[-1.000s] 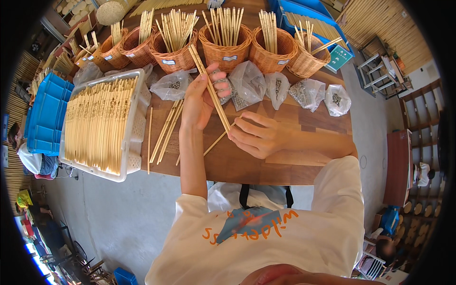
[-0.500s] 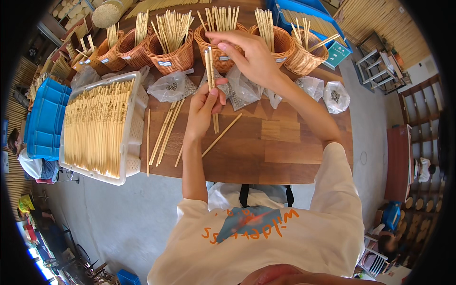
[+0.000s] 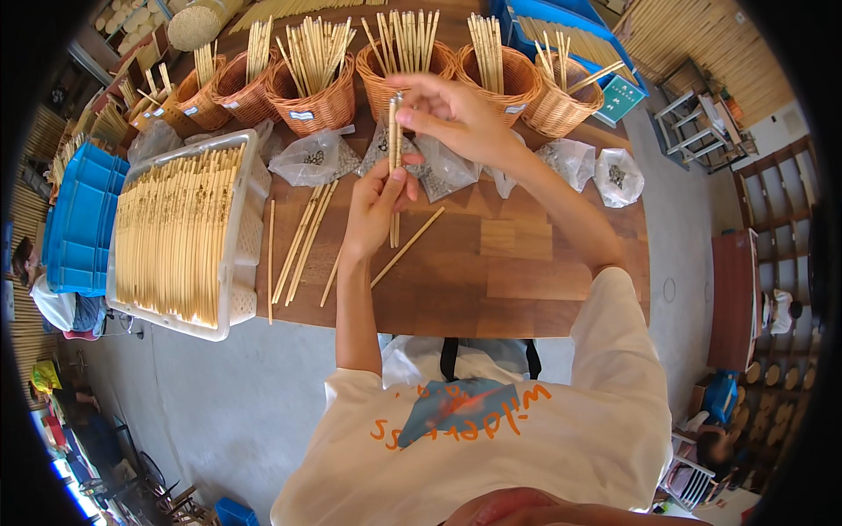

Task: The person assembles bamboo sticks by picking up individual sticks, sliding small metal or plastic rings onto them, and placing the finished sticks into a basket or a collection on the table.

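My left hand point(image 3: 379, 206) is closed around a couple of slim bamboo sticks point(image 3: 395, 140), held nearly upright above the table. Small silvery pieces show at their upper ends. At those ends my right hand point(image 3: 452, 114) has its fingers and thumb closed around the tops; the fingertips are partly hidden. Loose bamboo sticks point(image 3: 303, 245) lie on the wooden table left of my left forearm, and another stick point(image 3: 408, 248) lies just right of it. Behind my hands, clear plastic bags point(image 3: 449, 171) hold small grey pieces.
Wicker baskets point(image 3: 311, 110) of upright sticks line the far side. A white crate point(image 3: 235, 289) full of sticks stands at left, beside blue crates point(image 3: 83, 219). At far right are a blue bin point(image 3: 640, 74) and a green sign point(image 3: 619, 99). Another bag point(image 3: 619, 178) sits near the right edge.
My right hand has come down and closed on the tops of the sticks, where it hovered beside them before. My left hand still holds the sticks, now slightly further right.
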Tool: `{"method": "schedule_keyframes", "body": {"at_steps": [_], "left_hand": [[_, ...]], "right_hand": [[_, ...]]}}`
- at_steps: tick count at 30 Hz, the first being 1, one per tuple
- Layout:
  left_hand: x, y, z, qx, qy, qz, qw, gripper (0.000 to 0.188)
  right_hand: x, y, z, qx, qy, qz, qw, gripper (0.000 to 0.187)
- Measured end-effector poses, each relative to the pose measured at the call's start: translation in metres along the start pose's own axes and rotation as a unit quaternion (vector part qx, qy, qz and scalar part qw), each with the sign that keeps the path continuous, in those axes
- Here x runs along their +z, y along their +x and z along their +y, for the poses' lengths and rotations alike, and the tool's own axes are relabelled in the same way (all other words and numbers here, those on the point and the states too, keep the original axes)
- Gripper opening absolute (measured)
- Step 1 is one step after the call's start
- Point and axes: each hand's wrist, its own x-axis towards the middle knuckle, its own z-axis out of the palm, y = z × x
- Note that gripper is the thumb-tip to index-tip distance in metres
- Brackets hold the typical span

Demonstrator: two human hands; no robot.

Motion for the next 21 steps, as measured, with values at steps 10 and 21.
{"method": "schedule_keyframes", "body": {"at_steps": [10,21], "left_hand": [[0.010,0.011,-0.011,0.104,0.085,0.068,0.989,0.043],[-0.021,0.013,-0.046,0.225,0.101,0.294,0.923,0.027]], "right_hand": [[-0.038,0.024,-0.024,0.150,-0.086,0.002,0.985,0.030],[-0.157,0.143,0.071,0.150,-0.185,0.185,0.953,0.030]]}}
